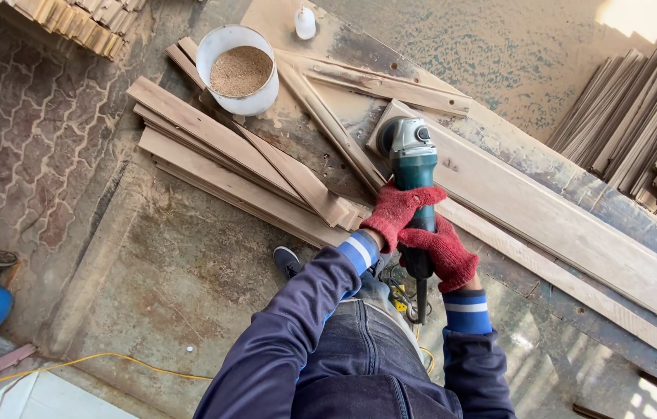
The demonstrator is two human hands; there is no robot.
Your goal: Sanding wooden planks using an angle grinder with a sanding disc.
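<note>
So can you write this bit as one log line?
left hand: grips grinder body | right hand: grips grinder handle | disc: on plank | bucket: sawdust

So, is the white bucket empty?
No, the bucket is filled nearly to its rim with brown sawdust, standing on the stacked planks.

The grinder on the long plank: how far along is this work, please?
Done: cannot tell; the long plank looks evenly pale. In hand: both gloved hands, left hand and right hand, grip the green angle grinder, its head on the plank's near end. Left: loose boards lie stacked beside the sawdust bucket.
</note>
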